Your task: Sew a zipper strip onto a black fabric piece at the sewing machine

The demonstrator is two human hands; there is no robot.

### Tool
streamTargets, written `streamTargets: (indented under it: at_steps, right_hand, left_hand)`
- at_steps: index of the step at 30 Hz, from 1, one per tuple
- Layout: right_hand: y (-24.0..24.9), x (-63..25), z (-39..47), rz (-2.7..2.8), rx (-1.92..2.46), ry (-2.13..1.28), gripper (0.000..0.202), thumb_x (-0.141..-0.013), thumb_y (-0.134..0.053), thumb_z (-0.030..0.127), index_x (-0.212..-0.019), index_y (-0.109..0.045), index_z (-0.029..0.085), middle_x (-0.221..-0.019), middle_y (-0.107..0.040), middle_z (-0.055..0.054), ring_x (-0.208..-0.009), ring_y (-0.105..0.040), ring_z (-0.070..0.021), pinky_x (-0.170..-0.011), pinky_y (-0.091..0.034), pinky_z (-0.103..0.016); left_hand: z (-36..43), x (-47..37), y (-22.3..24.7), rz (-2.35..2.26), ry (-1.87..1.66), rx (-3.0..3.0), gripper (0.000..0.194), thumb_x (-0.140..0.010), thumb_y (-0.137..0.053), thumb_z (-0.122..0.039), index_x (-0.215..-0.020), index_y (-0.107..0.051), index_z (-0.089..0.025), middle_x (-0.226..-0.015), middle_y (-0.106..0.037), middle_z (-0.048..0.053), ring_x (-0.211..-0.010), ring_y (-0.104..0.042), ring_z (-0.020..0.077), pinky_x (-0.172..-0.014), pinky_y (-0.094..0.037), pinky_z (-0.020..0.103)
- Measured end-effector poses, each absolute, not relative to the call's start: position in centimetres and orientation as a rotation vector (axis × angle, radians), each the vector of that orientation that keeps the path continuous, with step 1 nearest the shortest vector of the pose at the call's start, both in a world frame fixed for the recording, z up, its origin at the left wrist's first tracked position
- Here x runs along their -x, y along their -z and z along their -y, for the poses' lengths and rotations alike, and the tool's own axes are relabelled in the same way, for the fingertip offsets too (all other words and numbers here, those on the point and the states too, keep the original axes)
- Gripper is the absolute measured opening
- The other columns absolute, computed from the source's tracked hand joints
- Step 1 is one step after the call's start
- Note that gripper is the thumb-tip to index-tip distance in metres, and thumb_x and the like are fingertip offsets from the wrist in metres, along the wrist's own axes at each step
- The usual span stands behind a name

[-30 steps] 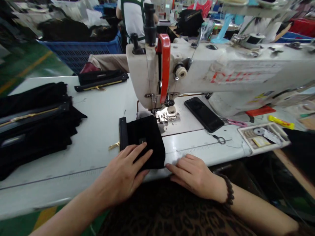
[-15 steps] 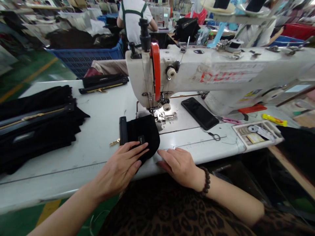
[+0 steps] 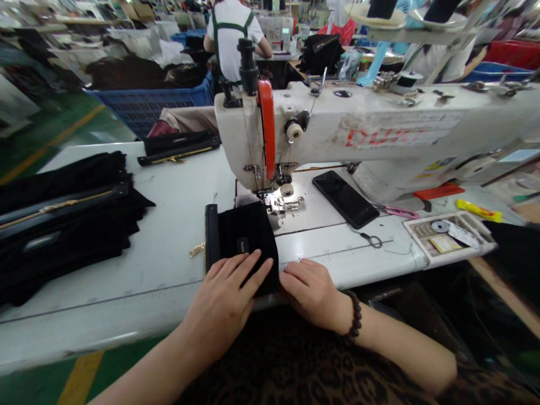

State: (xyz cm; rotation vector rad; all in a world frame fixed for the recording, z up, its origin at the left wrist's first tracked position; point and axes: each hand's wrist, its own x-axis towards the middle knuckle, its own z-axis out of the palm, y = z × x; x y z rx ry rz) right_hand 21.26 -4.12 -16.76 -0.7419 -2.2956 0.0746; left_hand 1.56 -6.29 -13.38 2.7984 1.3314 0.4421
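Left hand [image 3: 225,301] is pressing the black zippered pouch [image 3: 251,222] flat under loosely spread fingers, near the sewing machine [image 3: 238,135]; I am distributing pressure evenly, right hand [image 3: 314,289] curling at its right edge, pinch unclear.

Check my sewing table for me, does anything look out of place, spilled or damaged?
Nothing looks spilled. The black phone seems out of place, lying on the flat bed to the right of the needle area of the sewing machine. The red lettering on the machine's arm looks worn and patchy.
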Motion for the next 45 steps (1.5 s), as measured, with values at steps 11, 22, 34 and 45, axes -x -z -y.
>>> streamTargets:
  at_steps: [11, 22, 34, 45]
  right_hand:
    - [16.2, -20.8, 4.6, 2.239, 0.809, -0.199, 0.022, -0.089, -0.037, 0.018, -0.074, -0.054, 0.015, -0.065, -0.051, -0.003, -0.056, -0.042, -0.0129, -0.051, -0.032, -0.025]
    - [17.1, -21.8, 5.4, 2.387, 0.601, -0.116, 0.020, -0.087, -0.036, 0.008, -0.084, -0.056, 0.011, -0.072, -0.059, -0.005, -0.059, -0.048, -0.0127, -0.052, -0.034, -0.026]
    - [16.9, -23.0, 6.9, 2.401, 0.583, -0.013, 0.013, -0.085, -0.046, 0.008, -0.082, -0.059, 0.009, -0.062, -0.056, -0.002, -0.055, -0.047, -0.0116, -0.051, -0.031, -0.028]
    - [17.0, -23.0, 5.8, 2.368, 0.665, 0.059, 0.012, -0.085, -0.047, 0.007, -0.088, -0.059, 0.007, -0.058, -0.052, -0.001, -0.055, -0.041, -0.0126, -0.051, -0.029, -0.028]
  left_hand:
    - [6.0, -0.6, 13.2, -1.123, -0.453, -2.541, 0.044, -0.090, -0.034, -0.015, -0.134, -0.030, -0.016, -0.135, -0.038, 0.007, -0.123, -0.037, 0.0168, -0.101, -0.036, 0.033]
    - [6.7, -0.3, 12.9, -1.088, -0.723, -2.592, 0.040, -0.089, -0.037, -0.009, -0.128, -0.039, -0.015, -0.132, -0.042, 0.007, -0.123, -0.036, 0.0186, -0.103, -0.035, 0.035]
    - [7.4, -2.0, 14.7, -0.983, -0.428, -2.891, 0.038, -0.086, -0.029, -0.002, -0.118, -0.048, -0.006, -0.124, -0.049, 0.013, -0.120, -0.041, 0.0212, -0.099, -0.042, 0.040]
    - [7.3, -1.9, 14.1, -1.085, -0.691, -2.617, 0.031, -0.089, -0.039, -0.009, -0.118, -0.048, -0.007, -0.123, -0.050, 0.013, -0.116, -0.046, 0.0181, -0.099, -0.042, 0.032]
